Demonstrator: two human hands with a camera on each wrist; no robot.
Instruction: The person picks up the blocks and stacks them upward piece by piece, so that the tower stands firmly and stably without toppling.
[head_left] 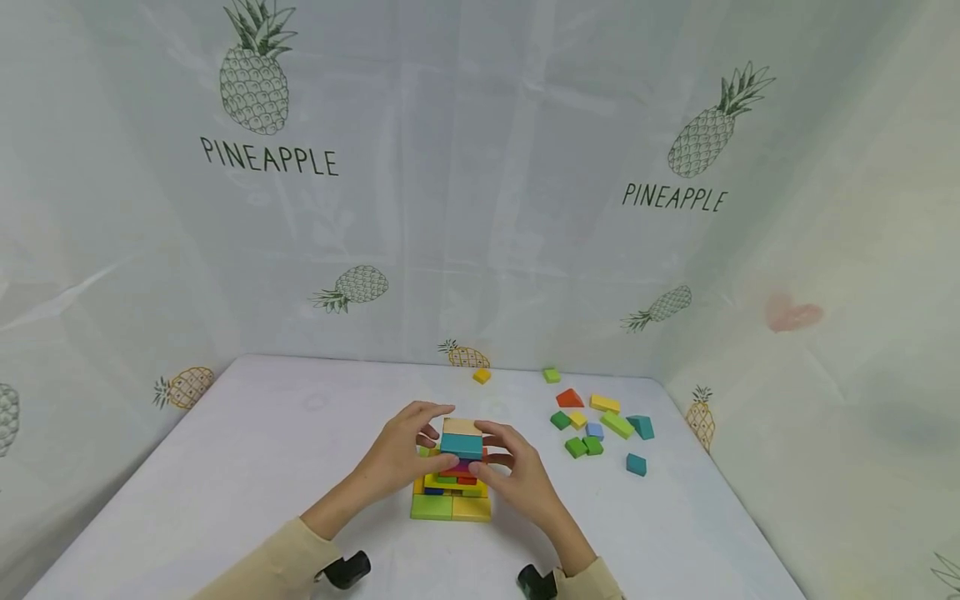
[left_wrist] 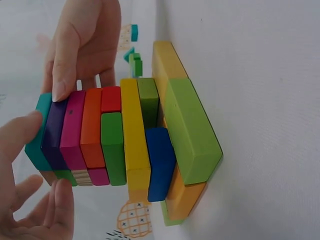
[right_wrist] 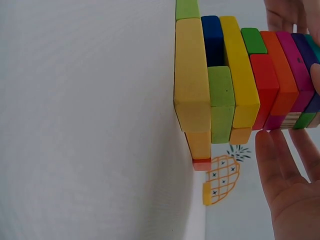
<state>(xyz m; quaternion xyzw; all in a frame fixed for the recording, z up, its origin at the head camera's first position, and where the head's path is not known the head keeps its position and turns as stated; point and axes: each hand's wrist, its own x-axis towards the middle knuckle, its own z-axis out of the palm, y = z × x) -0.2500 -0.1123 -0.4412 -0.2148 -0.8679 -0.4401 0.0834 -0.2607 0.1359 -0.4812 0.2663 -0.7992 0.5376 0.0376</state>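
Block tower, left hand, right hand around top, fingers apart, right table edge well away

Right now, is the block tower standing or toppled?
Standing: the block tower rises layer on layer up to the teal block.

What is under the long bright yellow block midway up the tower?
A blue block and a light green block show in front beneath it; whatever lies behind them is mostly covered.

Block tower on table, most loose blocks right.
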